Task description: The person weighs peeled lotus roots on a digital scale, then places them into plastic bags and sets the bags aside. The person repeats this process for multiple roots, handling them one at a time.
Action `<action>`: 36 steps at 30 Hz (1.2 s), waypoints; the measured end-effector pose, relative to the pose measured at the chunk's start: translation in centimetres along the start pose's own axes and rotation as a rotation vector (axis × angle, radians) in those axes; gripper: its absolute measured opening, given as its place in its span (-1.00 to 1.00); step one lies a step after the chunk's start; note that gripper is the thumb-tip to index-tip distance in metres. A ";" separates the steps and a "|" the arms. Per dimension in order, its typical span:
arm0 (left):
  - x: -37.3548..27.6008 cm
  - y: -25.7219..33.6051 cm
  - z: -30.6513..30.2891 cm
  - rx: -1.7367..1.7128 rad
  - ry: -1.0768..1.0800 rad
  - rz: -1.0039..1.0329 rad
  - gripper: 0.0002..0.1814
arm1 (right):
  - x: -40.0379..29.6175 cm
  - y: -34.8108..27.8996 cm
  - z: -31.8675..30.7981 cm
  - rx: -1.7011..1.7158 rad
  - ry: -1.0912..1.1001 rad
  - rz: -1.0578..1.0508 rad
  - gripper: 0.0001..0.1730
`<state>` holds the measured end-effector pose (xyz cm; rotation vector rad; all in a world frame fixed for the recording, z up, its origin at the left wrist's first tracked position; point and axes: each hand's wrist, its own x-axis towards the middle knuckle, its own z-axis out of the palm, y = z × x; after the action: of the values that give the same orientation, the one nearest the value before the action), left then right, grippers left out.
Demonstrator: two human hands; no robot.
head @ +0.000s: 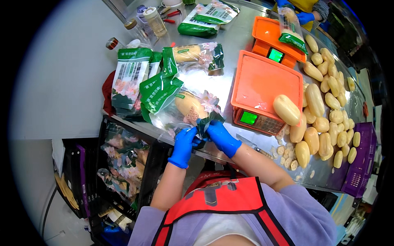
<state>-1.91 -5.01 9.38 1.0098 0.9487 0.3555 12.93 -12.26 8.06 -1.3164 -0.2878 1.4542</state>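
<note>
Both hands wear blue gloves and meet at the table's near edge. My left hand (185, 144) and my right hand (222, 135) pinch the dark green end of a printed plastic bag (192, 106) with a peeled lotus root section inside. Past it lies another filled bag (197, 55). Flat green-and-white bags (130, 77) are piled to the left. To the right, an orange weighing scale (267, 83) has a lit green display, and a peeled lotus root section (287, 109) rests over its right corner.
Many peeled lotus root sections (315, 100) and cut slices cover the right side, near a purple crate (360, 160). A knife (252, 145) lies before the scale. A black crate of filled bags (123, 160) stands lower left. Across the table, a person's gloved hands hold a bag over a second scale (261, 33).
</note>
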 end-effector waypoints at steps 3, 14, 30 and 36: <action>1.0 0.8 -0.6 0.075 -0.158 0.002 -0.79 | 5.8 0.5 0.8 0.137 -0.132 -0.450 -0.52; 0.1 0.6 -1.2 0.096 -0.133 -0.096 -0.79 | 10.8 6.3 -6.4 -0.627 0.104 -0.669 -0.68; 5.3 1.8 -6.8 -0.229 0.094 0.058 -0.62 | 4.9 1.8 -2.0 -0.695 0.055 -0.819 -0.58; 5.7 1.1 -7.2 -0.312 0.061 0.147 -0.59 | 7.8 1.8 -5.0 -0.033 -0.240 -0.511 -0.62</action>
<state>-4.29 3.24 6.08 0.7869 0.8443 0.6397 17.77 -8.93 0.65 -0.9949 -0.7506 1.1667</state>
